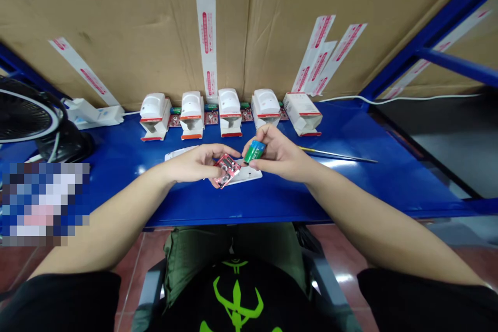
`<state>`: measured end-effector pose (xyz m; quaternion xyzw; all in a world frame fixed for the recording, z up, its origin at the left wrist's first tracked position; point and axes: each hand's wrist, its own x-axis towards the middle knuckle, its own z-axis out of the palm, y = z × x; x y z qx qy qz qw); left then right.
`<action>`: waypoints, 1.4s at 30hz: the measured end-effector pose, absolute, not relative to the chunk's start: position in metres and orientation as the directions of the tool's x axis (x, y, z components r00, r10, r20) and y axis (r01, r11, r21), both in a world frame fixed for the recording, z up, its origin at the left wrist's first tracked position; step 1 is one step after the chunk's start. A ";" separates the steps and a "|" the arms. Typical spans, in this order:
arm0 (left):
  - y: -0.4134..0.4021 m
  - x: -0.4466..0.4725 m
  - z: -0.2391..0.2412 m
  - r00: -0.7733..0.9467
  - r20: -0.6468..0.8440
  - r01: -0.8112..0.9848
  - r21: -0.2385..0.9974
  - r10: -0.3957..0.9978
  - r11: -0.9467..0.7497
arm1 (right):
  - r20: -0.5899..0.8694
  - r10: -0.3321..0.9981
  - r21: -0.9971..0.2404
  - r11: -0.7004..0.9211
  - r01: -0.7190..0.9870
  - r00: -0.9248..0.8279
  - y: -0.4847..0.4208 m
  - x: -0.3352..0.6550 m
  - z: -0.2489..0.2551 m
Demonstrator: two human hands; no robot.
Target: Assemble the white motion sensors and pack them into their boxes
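The left grip (193,163) holds a red circuit board (230,167). Right of the board, the right grip (280,155) holds a green-blue battery (254,152).

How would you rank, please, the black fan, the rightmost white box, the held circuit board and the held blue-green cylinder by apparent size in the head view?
1. Black fan
2. Rightmost white box
3. Circuit board and blue-green cylinder: both partly covered, too close to rank.
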<state>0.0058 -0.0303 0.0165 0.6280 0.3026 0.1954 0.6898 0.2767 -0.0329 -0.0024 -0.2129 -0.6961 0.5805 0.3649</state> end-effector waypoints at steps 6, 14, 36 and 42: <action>-0.029 0.009 0.010 0.695 -0.053 0.107 0.994 0.717 -0.030 | 0.282 0.732 -0.935 0.354 -0.008 -0.620 -0.026 0.275 -0.009; -0.028 0.012 0.004 0.686 -0.055 0.127 0.991 0.725 -0.045 | 0.292 0.781 -0.897 0.423 0.125 -0.552 -0.035 0.267 -0.006; -0.029 0.015 0.008 0.494 -0.171 -0.093 0.964 0.852 0.248 | 0.420 0.704 -0.650 0.673 0.351 -0.572 -0.048 0.233 -0.008; -0.031 0.010 0.010 0.578 -0.175 -0.138 0.942 0.797 0.307 | 0.448 0.736 -0.777 0.602 0.186 -0.508 -0.053 0.247 -0.011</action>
